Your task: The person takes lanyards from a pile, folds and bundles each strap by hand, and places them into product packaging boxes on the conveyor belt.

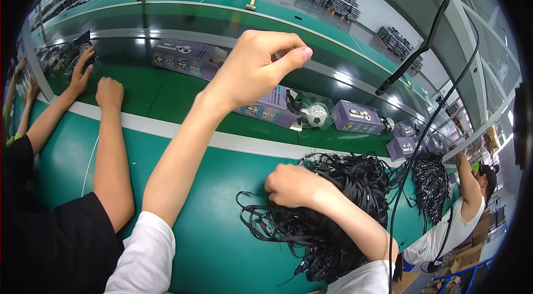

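Note:
My left hand [255,66] is raised above the green conveyor belt [166,94], its fingers curled and thumb pressed to forefinger; nothing shows between them. Just beneath and beyond it lies a purple box [272,108]. My right hand [294,186] is down on a big tangled pile of black straps [344,205] on the green table [211,183], its fingers closed into the strands. Beside the purple box sits a clear pack with a small football [316,115].
More purple boxes [358,116] [183,56] lie along the belt. A co-worker in black at my left rests both hands [108,91] on the belt edge. Another person [472,199] works at the right by a second strap pile [430,183]. A black cable [422,50] hangs overhead.

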Action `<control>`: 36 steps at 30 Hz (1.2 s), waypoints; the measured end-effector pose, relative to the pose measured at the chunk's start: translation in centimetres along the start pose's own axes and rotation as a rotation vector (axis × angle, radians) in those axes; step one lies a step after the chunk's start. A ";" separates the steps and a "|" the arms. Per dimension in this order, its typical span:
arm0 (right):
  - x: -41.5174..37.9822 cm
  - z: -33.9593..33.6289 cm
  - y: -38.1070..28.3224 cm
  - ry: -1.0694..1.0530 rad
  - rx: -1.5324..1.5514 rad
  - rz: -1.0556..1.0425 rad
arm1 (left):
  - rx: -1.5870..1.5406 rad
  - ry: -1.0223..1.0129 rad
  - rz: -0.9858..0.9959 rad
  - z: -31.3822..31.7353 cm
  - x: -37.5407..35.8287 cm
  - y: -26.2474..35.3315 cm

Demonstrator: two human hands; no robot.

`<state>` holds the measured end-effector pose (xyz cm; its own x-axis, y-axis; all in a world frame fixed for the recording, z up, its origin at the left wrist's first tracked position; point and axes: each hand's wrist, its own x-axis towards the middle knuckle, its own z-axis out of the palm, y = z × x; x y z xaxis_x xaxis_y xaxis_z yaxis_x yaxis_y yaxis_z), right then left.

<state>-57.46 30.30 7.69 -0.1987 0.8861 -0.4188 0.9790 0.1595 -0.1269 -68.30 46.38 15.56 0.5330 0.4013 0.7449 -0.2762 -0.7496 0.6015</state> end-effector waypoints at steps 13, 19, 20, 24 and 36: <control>-8.1 -19.6 2.1 1.385 0.994 -0.382 | -0.767 -0.721 -0.394 2.9 -1.4 3.5; -1.5 -9.8 2.7 0.653 1.305 -0.635 | -0.722 -0.045 -0.250 -3.2 -0.8 4.3; 0.0 -7.8 1.8 0.457 1.309 -0.599 | -0.718 0.006 -0.183 -3.6 -0.7 4.2; 1.6 -6.6 0.0 0.191 1.295 -0.452 | -0.533 0.135 -0.093 -6.1 -0.7 5.2; -0.3 -20.3 -0.6 0.872 0.495 -0.206 | -0.649 -0.001 -0.145 -2.8 0.2 2.2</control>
<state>-57.05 38.79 26.12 -0.0651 0.9012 0.4284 0.7613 0.3224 -0.5626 -71.00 46.26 17.89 0.6018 0.4735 0.6432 -0.6268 -0.2190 0.7477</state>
